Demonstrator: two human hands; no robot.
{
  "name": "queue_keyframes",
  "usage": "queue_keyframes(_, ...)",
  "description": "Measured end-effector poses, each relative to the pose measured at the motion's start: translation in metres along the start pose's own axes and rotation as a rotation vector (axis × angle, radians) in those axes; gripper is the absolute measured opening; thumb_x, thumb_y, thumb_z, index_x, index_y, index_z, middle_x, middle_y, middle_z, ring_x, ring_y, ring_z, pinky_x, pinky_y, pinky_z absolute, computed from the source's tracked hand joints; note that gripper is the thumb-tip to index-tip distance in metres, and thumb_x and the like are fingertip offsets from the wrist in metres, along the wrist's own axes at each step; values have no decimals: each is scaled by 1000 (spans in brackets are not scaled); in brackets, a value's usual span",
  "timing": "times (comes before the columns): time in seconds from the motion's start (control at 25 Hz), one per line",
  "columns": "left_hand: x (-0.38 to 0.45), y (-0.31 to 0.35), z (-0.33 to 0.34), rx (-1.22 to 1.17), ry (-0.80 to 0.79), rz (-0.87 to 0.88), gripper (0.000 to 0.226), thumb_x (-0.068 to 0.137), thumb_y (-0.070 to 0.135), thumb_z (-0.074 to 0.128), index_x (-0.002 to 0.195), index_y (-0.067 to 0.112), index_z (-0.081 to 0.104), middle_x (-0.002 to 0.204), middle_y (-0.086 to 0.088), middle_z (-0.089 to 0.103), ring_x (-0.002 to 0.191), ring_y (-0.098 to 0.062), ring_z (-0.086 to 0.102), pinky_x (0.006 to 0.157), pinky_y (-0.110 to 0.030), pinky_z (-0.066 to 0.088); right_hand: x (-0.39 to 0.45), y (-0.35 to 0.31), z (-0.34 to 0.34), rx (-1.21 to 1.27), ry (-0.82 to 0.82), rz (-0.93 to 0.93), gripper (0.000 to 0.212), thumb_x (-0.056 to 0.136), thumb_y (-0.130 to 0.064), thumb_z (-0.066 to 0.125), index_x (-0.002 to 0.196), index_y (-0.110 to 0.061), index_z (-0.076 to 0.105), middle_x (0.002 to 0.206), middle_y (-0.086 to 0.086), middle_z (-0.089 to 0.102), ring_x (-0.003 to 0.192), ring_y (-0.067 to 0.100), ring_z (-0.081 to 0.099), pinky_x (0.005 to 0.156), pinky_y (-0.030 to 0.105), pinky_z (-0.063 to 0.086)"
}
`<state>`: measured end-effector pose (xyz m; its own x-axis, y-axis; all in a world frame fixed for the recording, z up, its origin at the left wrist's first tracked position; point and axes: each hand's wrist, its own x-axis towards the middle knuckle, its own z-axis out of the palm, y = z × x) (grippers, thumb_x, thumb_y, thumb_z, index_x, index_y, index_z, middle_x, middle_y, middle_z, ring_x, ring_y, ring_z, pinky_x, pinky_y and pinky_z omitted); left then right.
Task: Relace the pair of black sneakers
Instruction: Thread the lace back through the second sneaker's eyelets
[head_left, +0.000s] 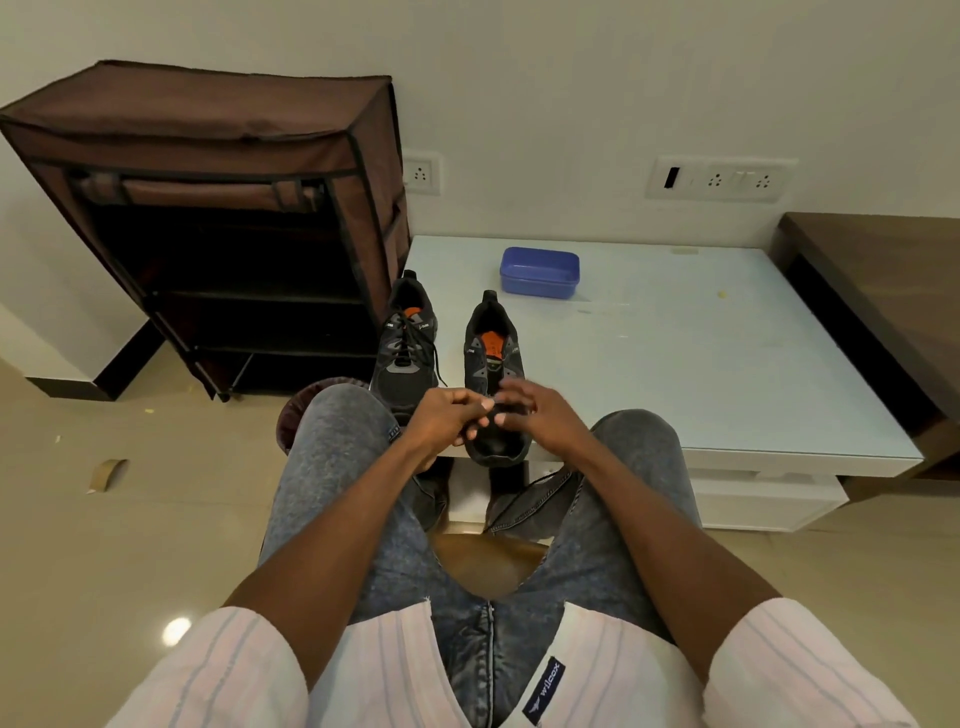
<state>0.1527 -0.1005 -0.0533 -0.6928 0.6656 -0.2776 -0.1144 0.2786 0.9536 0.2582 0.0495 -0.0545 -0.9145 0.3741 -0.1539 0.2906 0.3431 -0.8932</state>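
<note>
Sitting before a low white surface (727, 364), a person in grey jeans and a striped shirt works on the nearer of two shoes. At ten o'clock from the hands stands a brown fabric shoe rack (208, 218), its front rolled up and its dark shelves too shadowed to make out. A brown cabinet (883, 291) at two o'clock is cut off by the edge of the view.

Both sneakers rest at the surface's near left corner, long axes running twelve to six, heels at twelve toward the wall and toes at six toward the person. The left sneaker (405, 353) is laced, with loose black ends trailing over its side. The right sneaker (493, 353) shows an orange insole through its open throat; its eyelets look bare, and its toe overhangs the surface's edge, partly hidden behind the hands.

A blue lidded box (539, 272) sits at one o'clock, well apart from the shoes.

The left hand (441, 421) has its fingers curled and pressed together, pinching something dark over the right sneaker's forefoot; it is too small to tell whether that is the lace. The right hand (535, 415) hovers just beside it, fingers spread and bent over the toe. A black lace (540, 480) dangles below the right wrist.
</note>
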Motion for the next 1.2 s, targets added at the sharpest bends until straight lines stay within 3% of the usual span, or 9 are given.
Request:
queue_keyframes(0.08,2,1,-1,-29,14,4,11,92,15,69,90,5,71,66,-3,63,49,-8,50,42,-19,36,0,-3,2,-25,-90,-25,14,92,-20,67,105,-16,73,89,0,75,83,9,69,83,27,52)
queue_keyframes(0.2,10,1,-6,-104,65,-32,11,93,9,67,93,-1,70,72,-10,64,52,-12,54,44,-20,41,7,5,-8,111,164,74,16,97,-15,59,91,-10,73,66,3,67,57,12,59,64,22,48)
queue_keyframes(0.28,14,1,-5,-126,49,-32,11,97,4,59,101,-3,67,78,-13,66,60,-14,61,50,-21,49,12,11,-11,112,242,123,13,96,-12,60,98,-9,72,72,3,68,63,12,59,70,26,48)
queue_keyframes(0.4,16,1,3,-57,-42,9,6,101,3,52,104,0,56,78,-14,67,60,-18,64,51,-24,52,10,9,-3,101,96,57,38,89,-10,70,126,-14,64,104,-3,70,96,6,64,88,20,45)
queue_keyframes(0.64,30,-6,14,108,-57,48,16,100,21,57,109,12,48,70,-3,63,55,-14,55,49,-26,42,12,7,-3,285,33,79,12,91,-6,66,99,-5,75,79,6,72,67,8,62,66,19,53)
queue_keyframes(0.76,39,-11,24,574,56,77,46,96,40,59,137,24,46,104,-5,59,88,-22,59,78,-36,51,19,13,-5,291,203,227,13,94,1,55,91,-3,67,75,9,65,59,14,56,54,24,52)
queue_keyframes(0.88,48,-12,37,988,27,-61,90,77,63,71,151,33,29,147,-14,27,132,-39,39,106,-50,43,24,19,-10,271,335,309,21,91,7,43,93,-4,61,72,10,63,51,14,55,47,23,49)
queue_keyframes(0.96,53,-10,41,923,-10,-122,97,70,63,78,147,27,33,147,-17,29,129,-41,43,105,-49,44,25,23,-10,248,359,309,23,91,9,45,94,-1,65,70,9,63,50,14,55,46,21,49)
queue_keyframes(1.2,43,-10,29,900,72,-12,75,71,52,82,124,12,47,121,-12,50,105,-30,56,83,-35,46,33,31,-1,186,351,260,19,90,2,58,78,-8,69,70,7,69,59,17,64,62,32,59)
